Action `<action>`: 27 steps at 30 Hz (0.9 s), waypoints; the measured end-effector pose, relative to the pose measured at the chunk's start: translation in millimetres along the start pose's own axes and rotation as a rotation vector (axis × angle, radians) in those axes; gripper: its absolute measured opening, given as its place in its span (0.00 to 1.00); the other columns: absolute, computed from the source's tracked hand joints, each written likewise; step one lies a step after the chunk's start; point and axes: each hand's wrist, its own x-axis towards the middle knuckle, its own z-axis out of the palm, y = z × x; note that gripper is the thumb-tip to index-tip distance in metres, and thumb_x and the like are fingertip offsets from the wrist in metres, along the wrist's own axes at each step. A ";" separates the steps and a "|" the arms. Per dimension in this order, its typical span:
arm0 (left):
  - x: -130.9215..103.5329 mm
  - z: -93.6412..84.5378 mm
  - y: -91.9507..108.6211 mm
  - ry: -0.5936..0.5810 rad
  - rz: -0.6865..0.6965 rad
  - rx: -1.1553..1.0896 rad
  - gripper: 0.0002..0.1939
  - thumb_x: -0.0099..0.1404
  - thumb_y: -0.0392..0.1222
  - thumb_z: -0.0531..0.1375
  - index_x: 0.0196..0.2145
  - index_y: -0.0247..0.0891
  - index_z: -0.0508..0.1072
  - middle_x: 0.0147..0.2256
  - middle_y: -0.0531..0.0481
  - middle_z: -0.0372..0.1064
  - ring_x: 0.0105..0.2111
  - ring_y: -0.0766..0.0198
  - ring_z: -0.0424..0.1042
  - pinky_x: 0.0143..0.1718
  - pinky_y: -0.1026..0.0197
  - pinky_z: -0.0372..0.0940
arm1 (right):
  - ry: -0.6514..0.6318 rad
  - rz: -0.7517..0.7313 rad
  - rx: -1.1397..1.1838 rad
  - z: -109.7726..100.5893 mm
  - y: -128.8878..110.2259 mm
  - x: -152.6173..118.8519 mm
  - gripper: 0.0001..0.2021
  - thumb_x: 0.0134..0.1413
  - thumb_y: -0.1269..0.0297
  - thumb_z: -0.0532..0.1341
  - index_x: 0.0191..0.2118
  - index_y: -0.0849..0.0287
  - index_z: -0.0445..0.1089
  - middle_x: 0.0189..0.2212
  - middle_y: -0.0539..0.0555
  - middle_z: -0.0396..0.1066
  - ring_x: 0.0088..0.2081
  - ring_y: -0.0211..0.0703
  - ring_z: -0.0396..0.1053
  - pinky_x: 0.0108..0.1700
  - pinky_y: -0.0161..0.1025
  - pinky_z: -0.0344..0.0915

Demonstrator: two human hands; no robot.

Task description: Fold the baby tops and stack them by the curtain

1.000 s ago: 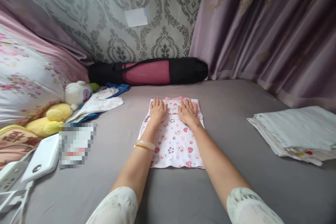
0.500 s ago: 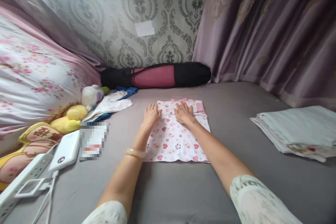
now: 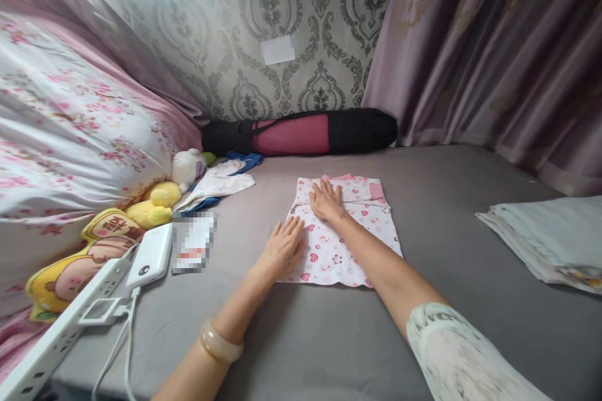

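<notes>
A small white shirt (image 3: 336, 250) printed with pink hearts and flowers lies flat on the grey bed sheet. Its sleeves are folded across the upper part, and a pink cuff (image 3: 376, 191) shows at the right. Flat on this folded upper part rests my right hand (image 3: 327, 200), with its fingers apart. My left hand (image 3: 286, 244) lies over the shirt's left edge, lower down, fingers stretched out and holding nothing. A pale bangle (image 3: 221, 342) is on my left wrist.
At the back lies a black and dark-pink long bag (image 3: 291, 133). To the left are plush toys (image 3: 162, 195), other small clothes (image 3: 221, 183), a white power bank (image 3: 150, 255) and a power strip (image 3: 70, 319) with cables. Folded pale cloth (image 3: 555, 232) lies at the right.
My left hand has moved down along the shirt's left edge from its upper left corner. My right hand stays on the folded part. The view has shifted a little to the left.
</notes>
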 end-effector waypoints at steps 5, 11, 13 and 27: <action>-8.4 8.5 9.1 -0.013 0.026 -0.019 0.26 0.73 0.45 0.46 0.65 0.36 0.57 0.67 0.39 0.51 0.67 0.53 0.49 0.67 0.43 0.48 | -0.008 -0.069 0.018 6.4 -18.2 6.2 0.29 0.68 0.56 0.38 0.70 0.60 0.47 0.71 0.60 0.41 0.70 0.53 0.37 0.67 0.59 0.32; -9.2 14.2 9.1 0.048 0.008 -0.020 0.26 0.74 0.47 0.44 0.64 0.35 0.57 0.66 0.38 0.52 0.67 0.53 0.50 0.66 0.43 0.49 | 0.011 -0.100 0.035 7.5 -24.0 7.4 0.29 0.68 0.57 0.39 0.70 0.61 0.48 0.71 0.62 0.41 0.70 0.53 0.38 0.67 0.58 0.31; -9.6 15.2 9.3 0.058 0.009 -0.018 0.26 0.74 0.47 0.43 0.64 0.36 0.57 0.66 0.39 0.52 0.67 0.52 0.50 0.66 0.43 0.50 | 0.006 -0.183 0.061 5.0 -19.9 5.8 0.28 0.68 0.59 0.41 0.69 0.61 0.50 0.71 0.60 0.42 0.70 0.51 0.37 0.68 0.56 0.31; -8.5 21.4 10.9 0.094 0.010 0.012 0.24 0.74 0.45 0.44 0.63 0.36 0.59 0.66 0.38 0.54 0.67 0.52 0.51 0.65 0.43 0.52 | -0.124 -0.345 -0.019 9.8 -39.6 5.4 0.31 0.67 0.57 0.40 0.69 0.71 0.48 0.71 0.63 0.40 0.71 0.49 0.32 0.68 0.54 0.26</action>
